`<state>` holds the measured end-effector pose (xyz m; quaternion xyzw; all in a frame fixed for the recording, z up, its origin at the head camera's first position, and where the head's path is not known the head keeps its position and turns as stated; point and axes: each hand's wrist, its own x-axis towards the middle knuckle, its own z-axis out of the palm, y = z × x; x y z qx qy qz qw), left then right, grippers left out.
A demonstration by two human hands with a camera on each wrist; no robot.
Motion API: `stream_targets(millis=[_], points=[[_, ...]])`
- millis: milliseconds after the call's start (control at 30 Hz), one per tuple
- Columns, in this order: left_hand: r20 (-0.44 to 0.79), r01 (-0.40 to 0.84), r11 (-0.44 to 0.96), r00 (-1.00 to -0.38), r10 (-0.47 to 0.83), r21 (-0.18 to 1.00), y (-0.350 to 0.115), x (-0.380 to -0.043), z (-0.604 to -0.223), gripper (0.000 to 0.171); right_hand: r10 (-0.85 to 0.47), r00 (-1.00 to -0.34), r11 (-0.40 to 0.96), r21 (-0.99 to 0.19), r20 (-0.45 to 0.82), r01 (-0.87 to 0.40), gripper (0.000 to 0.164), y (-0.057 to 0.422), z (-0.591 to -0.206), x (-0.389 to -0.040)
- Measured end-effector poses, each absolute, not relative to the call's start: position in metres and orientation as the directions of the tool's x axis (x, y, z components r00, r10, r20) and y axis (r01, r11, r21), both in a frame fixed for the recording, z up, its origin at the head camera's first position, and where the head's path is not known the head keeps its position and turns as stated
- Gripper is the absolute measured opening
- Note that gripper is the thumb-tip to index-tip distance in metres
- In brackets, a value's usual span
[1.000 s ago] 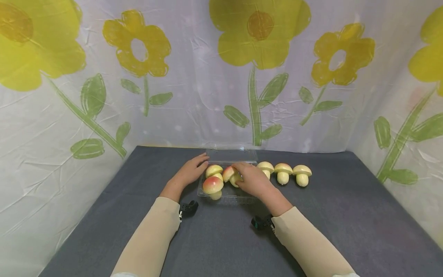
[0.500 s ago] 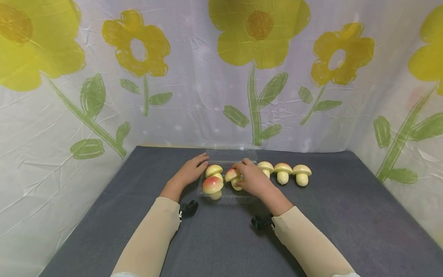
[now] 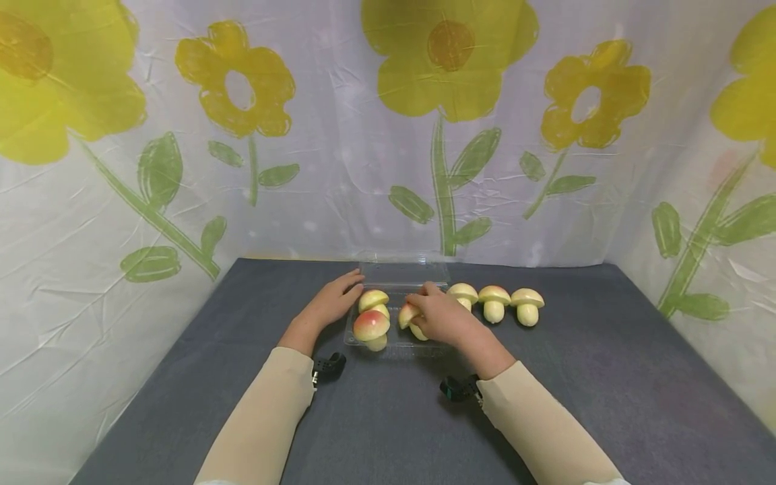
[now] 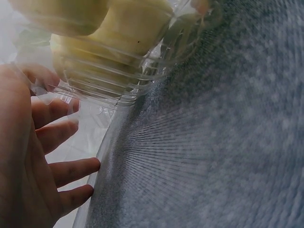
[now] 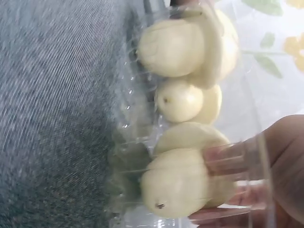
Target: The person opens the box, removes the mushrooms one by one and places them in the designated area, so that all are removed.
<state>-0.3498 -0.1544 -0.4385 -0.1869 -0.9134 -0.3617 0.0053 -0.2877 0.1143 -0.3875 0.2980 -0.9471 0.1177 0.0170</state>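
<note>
A clear plastic box (image 3: 400, 351) lies on the dark cloth with its lid tipped back. My right hand (image 3: 450, 320) grips a yellow mushroom with a reddish cap (image 3: 407, 315) inside the box's right half. In the right wrist view, fingers show behind that mushroom's stem (image 5: 175, 183) through the clear wall. Two more mushrooms sit in the left half: a rear mushroom (image 3: 373, 298) and a front mushroom (image 3: 371, 326) with a red-tinged cap. My left hand (image 3: 327, 304) touches the box's left edge, its fingers spread and fairly straight in the left wrist view.
Three mushrooms stand in a row to the right of the box: a near one (image 3: 463, 292) partly behind my right hand, a middle one (image 3: 494, 296) and an outer one (image 3: 527, 300). The clear lid (image 3: 405, 273) leans by the flowered curtain (image 3: 339, 202).
The mushroom in my right hand has shifted slightly right and toward me within the box. My right fingers have drawn back a little. The left hand stays at the box's edge.
</note>
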Motion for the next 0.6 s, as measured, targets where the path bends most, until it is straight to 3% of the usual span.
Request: stream_targets(millis=[367,600], points=[[0.14,0.343,0.667,-0.93,0.338,0.661,-0.155,-0.349,-0.438,0.052,-0.497,-0.866,0.822,-0.295,0.043,-0.487,0.03,0.118,-0.377,-0.288],[0.143,0.349,0.663,-0.928,0.345,0.662,-0.155,-0.349,-0.438,0.053,-0.507,-0.859,0.826,-0.246,0.067,-0.507,0.054,0.126,-0.36,-0.28]])
